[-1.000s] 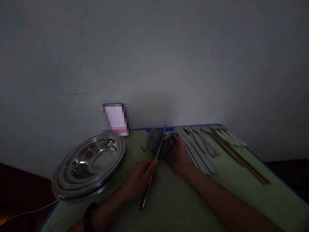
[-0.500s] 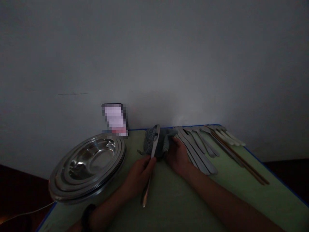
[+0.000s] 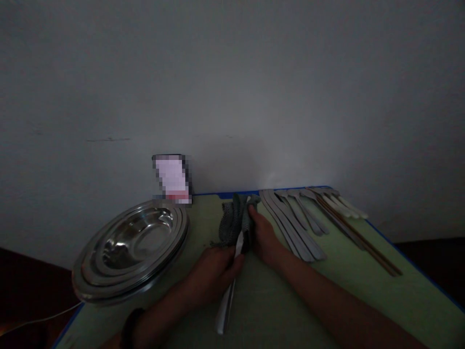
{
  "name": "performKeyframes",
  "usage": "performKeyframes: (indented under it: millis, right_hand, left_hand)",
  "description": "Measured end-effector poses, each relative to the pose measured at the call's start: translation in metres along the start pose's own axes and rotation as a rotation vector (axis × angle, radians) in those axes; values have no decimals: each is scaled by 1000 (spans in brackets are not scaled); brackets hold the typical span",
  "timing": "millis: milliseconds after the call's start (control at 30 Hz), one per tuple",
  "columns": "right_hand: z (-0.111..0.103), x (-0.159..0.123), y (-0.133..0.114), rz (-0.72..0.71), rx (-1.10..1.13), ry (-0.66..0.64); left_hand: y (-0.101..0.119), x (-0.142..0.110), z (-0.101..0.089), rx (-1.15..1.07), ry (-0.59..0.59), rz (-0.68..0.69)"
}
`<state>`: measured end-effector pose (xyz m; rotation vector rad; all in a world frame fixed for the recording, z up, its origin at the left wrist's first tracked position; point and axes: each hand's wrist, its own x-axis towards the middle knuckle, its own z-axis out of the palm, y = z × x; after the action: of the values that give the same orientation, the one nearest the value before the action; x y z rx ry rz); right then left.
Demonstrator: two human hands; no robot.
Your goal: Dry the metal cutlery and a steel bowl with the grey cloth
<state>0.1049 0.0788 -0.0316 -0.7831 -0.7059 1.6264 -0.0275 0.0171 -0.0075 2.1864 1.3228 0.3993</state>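
Note:
My left hand (image 3: 218,271) is closed around the middle of a metal table knife (image 3: 225,310), whose handle end points down toward me. The far part of the knife goes into a grey-green cloth (image 3: 230,220). With fingers wrapped round that cloth, my right hand (image 3: 264,235) presses it about the blade, so most of the blade is hidden. Just right of this hand, several flat metal knives (image 3: 290,228) lie side by side on the green table (image 3: 276,310).
Stacked steel plates (image 3: 85,286) stand at the left. A phone-like screen (image 3: 172,177), blurred out, leans against the wall (image 3: 232,87). Right of the knives lie metal spoons (image 3: 307,213), brown chopsticks (image 3: 366,245) and white-handled utensils (image 3: 343,206). A pale cable (image 3: 47,318) hangs beyond the left edge.
The blade stood exposed beside the cloth earlier; now the cloth is folded around it. My right fingers have closed in on it, and the knife's handle end has shifted nearer me.

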Motion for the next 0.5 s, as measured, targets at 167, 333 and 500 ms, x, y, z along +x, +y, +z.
performKeyframes:
  millis: [167,333,500]
  right_hand:
    - [-1,3,-11,165,123,119]
    - [1,0,-3,23,-27,97]
    - [7,-12,9,-61,-289,151]
  left_hand:
    - [0,-4,-5,35,-151,89]
    - [1,-3,-8,-94,-121,25]
    - [4,0,-8,-270,-6,-19]
